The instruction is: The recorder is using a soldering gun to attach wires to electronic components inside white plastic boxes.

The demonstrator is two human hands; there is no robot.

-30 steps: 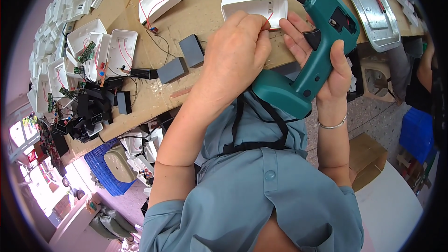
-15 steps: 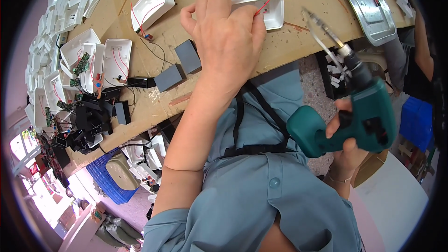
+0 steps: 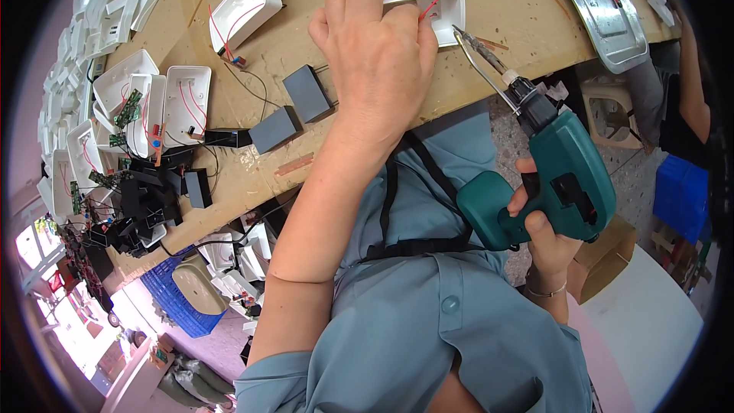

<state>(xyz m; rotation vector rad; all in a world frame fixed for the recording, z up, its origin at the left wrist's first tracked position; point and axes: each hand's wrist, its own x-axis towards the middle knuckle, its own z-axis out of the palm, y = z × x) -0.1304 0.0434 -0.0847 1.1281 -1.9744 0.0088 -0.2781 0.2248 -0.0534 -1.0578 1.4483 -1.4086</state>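
My left hand is closed on a white plastic housing at the table's near edge. A red wire stands up inside it beside my fingertips; what lies under the palm is hidden. My right hand is wrapped round the handle of a green soldering gun, one finger at its trigger. The gun's dark tip and thin metal feed tube point up and left, ending right by the housing's near right corner. Left of my wrist lie two dark grey blocks with black leads.
Another white housing with red wires lies further left. Several housings, green circuit boards and black parts crowd the table's left side. A metal tray sits at the right, near another person's arm. A blue crate stands below.
My right hand has brought the soldering gun left, its tip now close to the housing's corner. My left hand has shifted slightly right, still on the housing.
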